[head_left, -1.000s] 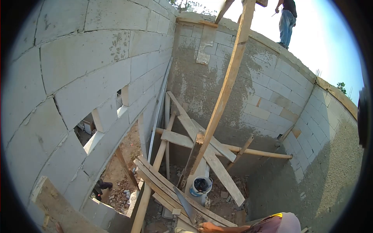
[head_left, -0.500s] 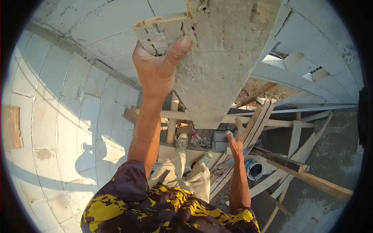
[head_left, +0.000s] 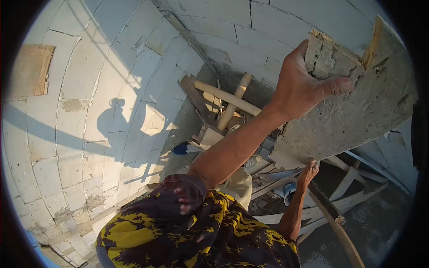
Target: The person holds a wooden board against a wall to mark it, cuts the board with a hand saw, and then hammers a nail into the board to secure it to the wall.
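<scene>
A wide board (head_left: 344,116) crusted with grey cement hangs tilted at the right, its broken, notched end uppermost. My left hand (head_left: 308,85) is closed on that end, the thumb across the cement face and the other fingers hidden behind. At the board's lower edge is my right hand (head_left: 308,173); its fingers are drawn together against the edge, partly hidden.
A pale block wall (head_left: 76,129) rises on the left. Round poles (head_left: 228,96) cross near the corner. Timber lengths (head_left: 330,210) and a bucket (head_left: 289,192) lie below. My shoe (head_left: 253,161) shows beneath the board.
My view has turned, and the board now appears farther right and more slanted. My right hand, apart from it and spread before, has come up to its lower edge. My left hand keeps hold.
</scene>
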`<move>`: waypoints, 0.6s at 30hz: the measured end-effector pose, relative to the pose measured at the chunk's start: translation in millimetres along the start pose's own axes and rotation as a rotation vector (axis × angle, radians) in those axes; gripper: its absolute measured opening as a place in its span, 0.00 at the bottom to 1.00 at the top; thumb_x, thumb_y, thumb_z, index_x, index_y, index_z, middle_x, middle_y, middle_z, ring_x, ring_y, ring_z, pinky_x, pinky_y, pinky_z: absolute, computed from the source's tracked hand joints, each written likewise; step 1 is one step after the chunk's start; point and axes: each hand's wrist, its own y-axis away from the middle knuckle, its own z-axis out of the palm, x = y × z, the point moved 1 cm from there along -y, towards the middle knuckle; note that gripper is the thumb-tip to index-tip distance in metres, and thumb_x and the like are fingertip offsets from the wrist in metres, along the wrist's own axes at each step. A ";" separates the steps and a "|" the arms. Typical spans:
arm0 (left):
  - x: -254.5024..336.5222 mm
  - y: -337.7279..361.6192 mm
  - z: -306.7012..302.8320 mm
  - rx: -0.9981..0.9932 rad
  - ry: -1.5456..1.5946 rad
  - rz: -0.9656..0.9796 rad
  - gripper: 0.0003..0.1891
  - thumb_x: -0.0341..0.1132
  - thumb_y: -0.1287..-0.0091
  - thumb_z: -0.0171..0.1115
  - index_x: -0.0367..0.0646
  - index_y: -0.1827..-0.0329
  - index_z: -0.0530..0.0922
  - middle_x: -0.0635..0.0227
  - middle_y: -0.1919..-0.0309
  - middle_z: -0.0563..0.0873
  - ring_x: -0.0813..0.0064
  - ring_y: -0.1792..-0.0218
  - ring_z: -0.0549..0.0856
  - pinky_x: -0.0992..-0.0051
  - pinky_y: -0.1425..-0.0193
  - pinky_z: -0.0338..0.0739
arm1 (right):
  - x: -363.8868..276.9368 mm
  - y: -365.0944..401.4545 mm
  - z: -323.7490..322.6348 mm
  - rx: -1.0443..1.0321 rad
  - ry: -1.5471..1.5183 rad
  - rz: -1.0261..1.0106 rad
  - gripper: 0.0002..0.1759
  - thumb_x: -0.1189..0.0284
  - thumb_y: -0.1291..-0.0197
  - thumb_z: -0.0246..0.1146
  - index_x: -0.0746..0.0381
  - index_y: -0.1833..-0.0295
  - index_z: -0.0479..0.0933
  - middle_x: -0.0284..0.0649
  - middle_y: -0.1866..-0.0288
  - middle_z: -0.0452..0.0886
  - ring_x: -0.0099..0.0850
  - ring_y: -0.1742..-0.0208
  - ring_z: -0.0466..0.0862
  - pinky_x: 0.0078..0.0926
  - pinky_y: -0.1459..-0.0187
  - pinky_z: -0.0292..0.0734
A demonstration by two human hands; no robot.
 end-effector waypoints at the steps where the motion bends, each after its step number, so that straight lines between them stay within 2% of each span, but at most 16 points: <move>1: 11.4 -6.6 -4.9 0.041 -0.018 -0.025 0.40 0.56 0.49 0.76 0.31 0.46 0.71 0.57 0.56 0.83 0.69 0.53 0.83 0.70 0.46 0.78 | -46.6 -3.1 9.1 0.160 -0.156 -0.127 0.37 0.41 0.32 0.46 0.72 0.64 0.67 0.43 0.70 0.65 0.34 0.66 0.66 0.38 0.63 0.62; 2: 18.1 -5.4 -12.1 0.080 -0.044 -0.044 0.39 0.55 0.47 0.74 0.32 0.44 0.70 0.58 0.56 0.83 0.68 0.52 0.83 0.70 0.45 0.77 | -34.2 -2.4 2.6 0.100 -0.167 -0.062 0.37 0.40 0.33 0.47 0.70 0.66 0.66 0.39 0.73 0.63 0.31 0.69 0.64 0.35 0.67 0.60; 3: 17.3 -5.7 -28.5 0.070 -0.121 -0.101 0.41 0.54 0.42 0.71 0.32 0.38 0.65 0.58 0.50 0.80 0.70 0.48 0.80 0.69 0.41 0.74 | -41.2 -3.2 1.3 0.135 -0.144 -0.082 0.37 0.39 0.34 0.48 0.68 0.68 0.65 0.37 0.74 0.61 0.29 0.71 0.62 0.33 0.69 0.58; 4: 12.2 -1.6 -41.1 0.124 -0.147 -0.101 0.44 0.56 0.40 0.68 0.32 0.32 0.59 0.59 0.45 0.76 0.72 0.44 0.76 0.71 0.39 0.71 | -51.4 -4.1 0.9 0.159 -0.156 -0.006 0.36 0.39 0.35 0.50 0.66 0.72 0.61 0.35 0.76 0.58 0.28 0.73 0.59 0.32 0.70 0.55; 5: 16.3 2.0 -54.7 0.101 -0.180 -0.073 0.48 0.58 0.40 0.67 0.33 0.29 0.54 0.60 0.41 0.72 0.73 0.42 0.73 0.72 0.38 0.67 | -39.0 -4.0 -7.0 0.005 -0.018 0.112 0.35 0.41 0.35 0.51 0.68 0.59 0.69 0.43 0.65 0.69 0.33 0.63 0.70 0.34 0.63 0.67; 6: 8.4 11.1 -74.3 0.089 -0.131 -0.144 0.51 0.64 0.41 0.64 0.36 0.28 0.51 0.61 0.38 0.69 0.72 0.41 0.71 0.73 0.36 0.64 | -78.1 -8.5 -14.6 -0.046 0.005 0.222 0.30 0.45 0.35 0.52 0.66 0.55 0.74 0.49 0.58 0.74 0.42 0.55 0.73 0.38 0.52 0.67; 7: 1.1 21.3 -92.5 0.090 -0.136 -0.089 0.53 0.66 0.41 0.62 0.37 0.27 0.49 0.59 0.37 0.67 0.71 0.39 0.70 0.71 0.35 0.63 | -109.3 -9.3 -20.7 -0.100 0.052 0.337 0.27 0.50 0.35 0.53 0.65 0.51 0.79 0.55 0.51 0.80 0.50 0.46 0.76 0.41 0.42 0.68; 8: -7.2 31.3 -105.0 0.089 -0.129 -0.040 0.54 0.68 0.42 0.61 0.37 0.26 0.47 0.58 0.35 0.65 0.69 0.37 0.69 0.70 0.33 0.62 | -110.5 -17.1 -16.8 -0.081 0.023 0.309 0.27 0.50 0.35 0.53 0.65 0.51 0.79 0.55 0.51 0.80 0.50 0.46 0.76 0.41 0.42 0.68; 10: -18.9 71.1 -121.4 0.068 -0.003 -0.246 0.58 0.69 0.45 0.62 0.40 0.25 0.42 0.58 0.32 0.62 0.67 0.33 0.66 0.66 0.30 0.59 | -102.0 -21.3 -14.0 -0.107 0.103 0.201 0.28 0.51 0.34 0.52 0.67 0.49 0.78 0.56 0.53 0.80 0.50 0.50 0.77 0.42 0.45 0.69; 14: -86.4 163.0 -134.9 0.119 0.096 -0.566 0.57 0.67 0.44 0.63 0.41 0.24 0.41 0.55 0.30 0.60 0.61 0.32 0.66 0.60 0.29 0.59 | -128.6 -38.6 -7.2 -0.002 0.157 0.054 0.29 0.51 0.34 0.54 0.67 0.45 0.77 0.56 0.51 0.80 0.53 0.52 0.77 0.45 0.48 0.70; 16: -94.5 173.7 -105.6 0.245 0.135 -0.571 0.51 0.64 0.42 0.64 0.39 0.27 0.52 0.59 0.40 0.70 0.68 0.41 0.73 0.66 0.36 0.66 | -161.6 -47.9 -8.2 -0.044 0.173 0.085 0.28 0.52 0.34 0.55 0.67 0.45 0.77 0.57 0.51 0.80 0.53 0.51 0.77 0.45 0.48 0.70; 17: -122.2 168.0 -114.2 0.238 0.140 -0.568 0.51 0.64 0.42 0.64 0.39 0.27 0.52 0.59 0.40 0.70 0.68 0.41 0.73 0.66 0.36 0.66 | -183.0 -52.4 -8.3 -0.087 0.186 0.121 0.27 0.53 0.35 0.55 0.68 0.46 0.77 0.57 0.50 0.80 0.53 0.51 0.78 0.45 0.48 0.70; 18: -164.6 163.2 -131.0 -0.016 -0.295 -0.793 0.44 0.62 0.41 0.65 0.38 0.33 0.60 0.62 0.46 0.74 0.71 0.48 0.74 0.66 0.40 0.68 | -201.4 -55.2 -7.6 -0.067 0.314 0.093 0.26 0.54 0.35 0.56 0.68 0.48 0.78 0.59 0.53 0.80 0.52 0.52 0.78 0.44 0.48 0.70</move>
